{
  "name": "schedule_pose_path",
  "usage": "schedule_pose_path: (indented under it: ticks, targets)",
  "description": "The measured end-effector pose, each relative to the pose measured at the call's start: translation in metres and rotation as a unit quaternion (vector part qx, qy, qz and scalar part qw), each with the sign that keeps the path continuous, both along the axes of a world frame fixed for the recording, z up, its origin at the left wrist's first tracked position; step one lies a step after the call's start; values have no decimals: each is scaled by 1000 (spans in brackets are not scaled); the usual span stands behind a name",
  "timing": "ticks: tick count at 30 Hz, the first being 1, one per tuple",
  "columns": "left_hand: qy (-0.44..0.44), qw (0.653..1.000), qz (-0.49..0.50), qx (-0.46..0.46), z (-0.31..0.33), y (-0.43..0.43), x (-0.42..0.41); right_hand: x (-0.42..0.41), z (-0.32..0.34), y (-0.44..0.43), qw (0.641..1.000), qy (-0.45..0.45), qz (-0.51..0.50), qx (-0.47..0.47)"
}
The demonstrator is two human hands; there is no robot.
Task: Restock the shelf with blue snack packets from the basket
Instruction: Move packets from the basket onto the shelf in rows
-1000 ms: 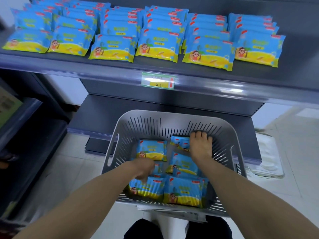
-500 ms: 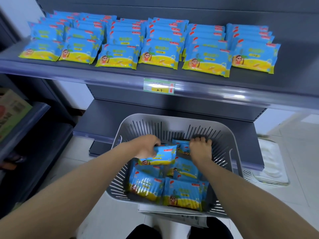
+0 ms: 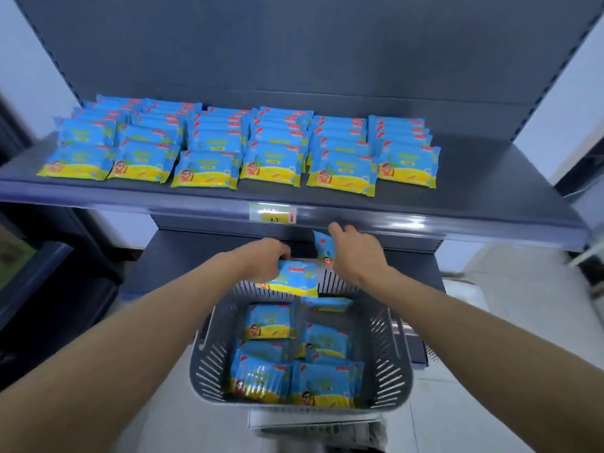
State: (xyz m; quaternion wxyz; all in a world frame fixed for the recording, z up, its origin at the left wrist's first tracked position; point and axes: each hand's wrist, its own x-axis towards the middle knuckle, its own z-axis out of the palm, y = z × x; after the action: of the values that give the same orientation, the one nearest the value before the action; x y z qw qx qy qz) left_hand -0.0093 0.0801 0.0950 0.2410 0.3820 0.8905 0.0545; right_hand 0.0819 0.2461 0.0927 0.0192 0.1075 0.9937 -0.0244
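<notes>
Left hand [image 3: 264,259] pinches blue packet [image 3: 295,282] by its edge, right hand [image 3: 358,255] grips second packet [image 3: 323,245] at its one o'clock (light, crinkly, probably slippery).

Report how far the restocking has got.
Done: six front-to-back rows of blue snack packets lie on the shelf. In hand: the left hand grips one packet above the basket, and the right hand holds another packet; neither has reached the shelf yet. Left: several loose packets lie in the basket, waiting to be shelved.
</notes>
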Motion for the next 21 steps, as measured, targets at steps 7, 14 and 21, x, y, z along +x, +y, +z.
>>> schedule_pose_path:
  ticks: [7,14,21]
  targets:
    - [78,994,-24,69,87,33,-18,-24,112,44,996,78,-27,31]
    - [127,984,-1,125,119,77,-47,-40,125,119,994,34,-90,58]
    - [145,987,-31,62,109,140,-73,-58,91,168,994,-5,-82,67]
